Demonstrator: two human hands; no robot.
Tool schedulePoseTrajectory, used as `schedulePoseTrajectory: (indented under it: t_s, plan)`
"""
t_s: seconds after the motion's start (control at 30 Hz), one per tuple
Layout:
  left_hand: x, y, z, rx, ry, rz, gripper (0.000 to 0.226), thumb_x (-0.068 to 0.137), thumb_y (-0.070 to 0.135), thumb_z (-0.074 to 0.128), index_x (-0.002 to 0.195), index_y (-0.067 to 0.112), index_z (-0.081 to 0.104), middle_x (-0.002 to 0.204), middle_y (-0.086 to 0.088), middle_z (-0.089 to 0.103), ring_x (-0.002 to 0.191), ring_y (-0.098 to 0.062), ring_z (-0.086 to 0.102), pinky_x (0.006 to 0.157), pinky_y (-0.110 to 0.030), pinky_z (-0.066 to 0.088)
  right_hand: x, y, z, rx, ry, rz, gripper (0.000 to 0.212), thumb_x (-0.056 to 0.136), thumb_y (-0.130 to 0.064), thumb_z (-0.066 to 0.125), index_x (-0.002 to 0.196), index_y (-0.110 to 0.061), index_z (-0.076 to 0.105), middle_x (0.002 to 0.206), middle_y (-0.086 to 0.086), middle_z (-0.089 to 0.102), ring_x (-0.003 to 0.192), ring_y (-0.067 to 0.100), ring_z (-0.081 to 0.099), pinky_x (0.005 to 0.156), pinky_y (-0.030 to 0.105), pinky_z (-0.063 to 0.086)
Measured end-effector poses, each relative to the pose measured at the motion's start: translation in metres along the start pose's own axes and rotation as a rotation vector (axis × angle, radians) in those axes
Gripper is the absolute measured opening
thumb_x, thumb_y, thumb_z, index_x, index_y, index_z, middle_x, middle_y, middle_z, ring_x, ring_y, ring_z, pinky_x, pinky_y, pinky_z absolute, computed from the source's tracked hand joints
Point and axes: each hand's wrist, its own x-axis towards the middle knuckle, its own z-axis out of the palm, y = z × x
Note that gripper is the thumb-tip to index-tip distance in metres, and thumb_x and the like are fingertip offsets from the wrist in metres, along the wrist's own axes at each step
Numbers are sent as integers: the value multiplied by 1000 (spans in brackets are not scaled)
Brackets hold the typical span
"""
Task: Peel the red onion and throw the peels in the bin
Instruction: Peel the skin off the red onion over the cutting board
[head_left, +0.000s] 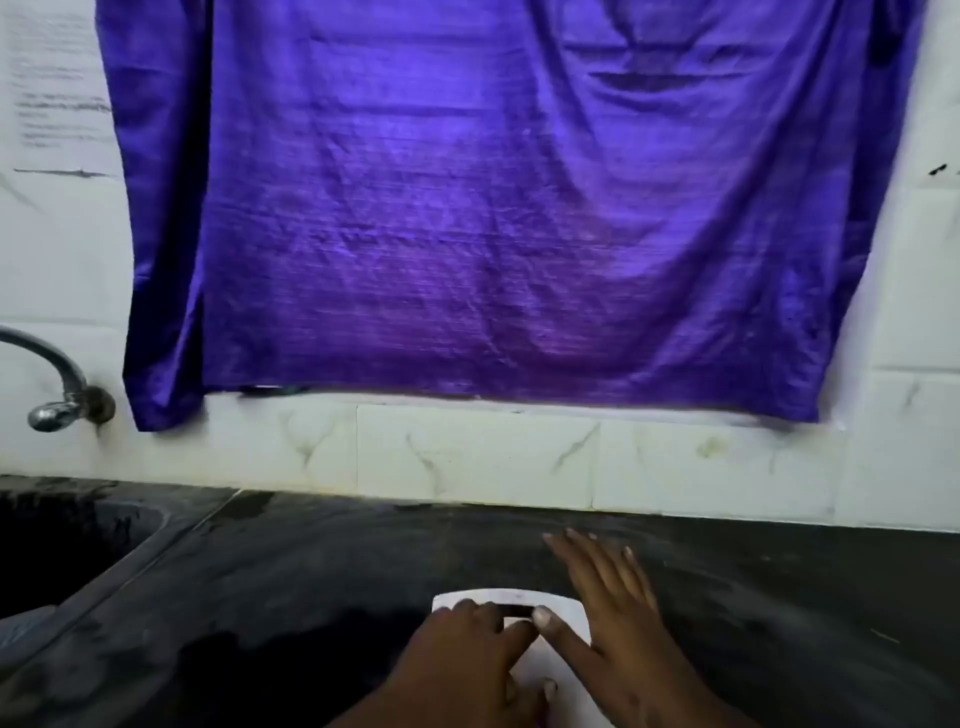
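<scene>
A white cutting board is lain at the near edge of the dark counter. It is touched by the left hand, fingers curled but gripping nothing, and the right hand, spread wide and flat

One head cam, wide-angle, faces fwd at a tiled wall w/ purple cloth, close up. Dark table fills lower third; both hands only at bottom edge, very near the lens.
</scene>
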Motion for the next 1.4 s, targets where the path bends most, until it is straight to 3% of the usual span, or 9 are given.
schedulePoseTrajectory:
  t_s: [0.17, 0.3, 0.4, 0.5, 0.6, 0.87, 0.97, 1.17, 1.4]
  plan:
    - [-27, 44, 31, -2, -16, -83, 58, 98, 52, 46, 150, 27, 42, 130, -17, 56, 120, -37, 53, 97, -41, 42, -43, -23, 9, 55, 54, 24, 81, 80, -80, 1, 144, -44, 36, 146, -28, 39, 143, 0, 28, 126, 32, 2]
    - [-34, 42, 45, -94, 160, -107, 36, 94, 39, 50, 127, 25, 54, 113, -11, 61, 104, -34, 58, 89, -42, 50, -52, -23, 17, 77, 154, 77, 54, 92, -67, 23, 125, -42, 56, 128, -22, 61, 124, 6, 51, 113, 31, 29]
    - [-34, 37, 47, -440, 349, -85, 17, 85, 24, 58, 102, 27, 56, 95, 6, 67, 91, -17, 62, 81, -39, 53, -50, -23, 16, 306, 229, 99, 25, 95, -51, 46, 101, -37, 65, 99, -18, 70, 93, 3, 64, 86, 33, 52]
    - [-26, 32, 38, -923, 482, -105, 30, 90, 5, 69, 111, 23, 58, 101, 20, 71, 89, -5, 69, 81, -28, 59, -45, -24, 13, 638, 173, 87, 11, 98, -31, 60, 97, -32, 70, 90, -13, 75, 82, 1, 69, 71, 24, 54]
    - [-15, 27, 43, -1208, 535, -100, 41, 90, -5, 72, 118, 18, 55, 115, 1, 73, 108, -18, 73, 95, -39, 60, -41, -19, 18, 912, 143, 73, 14, 97, -23, 63, 103, -33, 72, 98, -9, 77, 85, 7, 73, 65, 20, 54]
    - [-19, 36, 58, -1090, 655, 40, 48, 92, -8, 64, 127, 24, 63, 125, 13, 68, 122, -15, 67, 98, -31, 58, -39, -3, 25, 1328, 125, 165, 47, 79, 4, 80, 120, -9, 63, 110, 13, 74, 87, 22, 73, 72, 32, 62]
    - [-23, 37, 56, -956, 715, 49, 42, 86, -1, 63, 119, 23, 68, 119, 11, 66, 118, -17, 66, 88, -22, 57, -40, -1, 27, 1222, 119, 128, 38, 72, 2, 86, 106, -9, 71, 101, 15, 77, 91, 22, 73, 83, 39, 60]
    - [-23, 39, 56, -789, 819, -12, 12, 94, 19, 73, 101, 27, 73, 100, 13, 71, 95, -14, 69, 69, -28, 56, -45, -2, 27, 1102, 116, 54, 28, 71, -4, 88, 93, -15, 76, 92, 13, 76, 78, 11, 68, 64, 24, 57]
    - [-21, 39, 54, -863, 845, -42, 18, 93, 6, 73, 89, 24, 77, 91, 9, 75, 92, -15, 71, 75, -31, 57, -46, -1, 33, 1177, 52, 30, 33, 73, 4, 84, 102, -12, 76, 94, 11, 77, 80, 22, 72, 74, 40, 62]
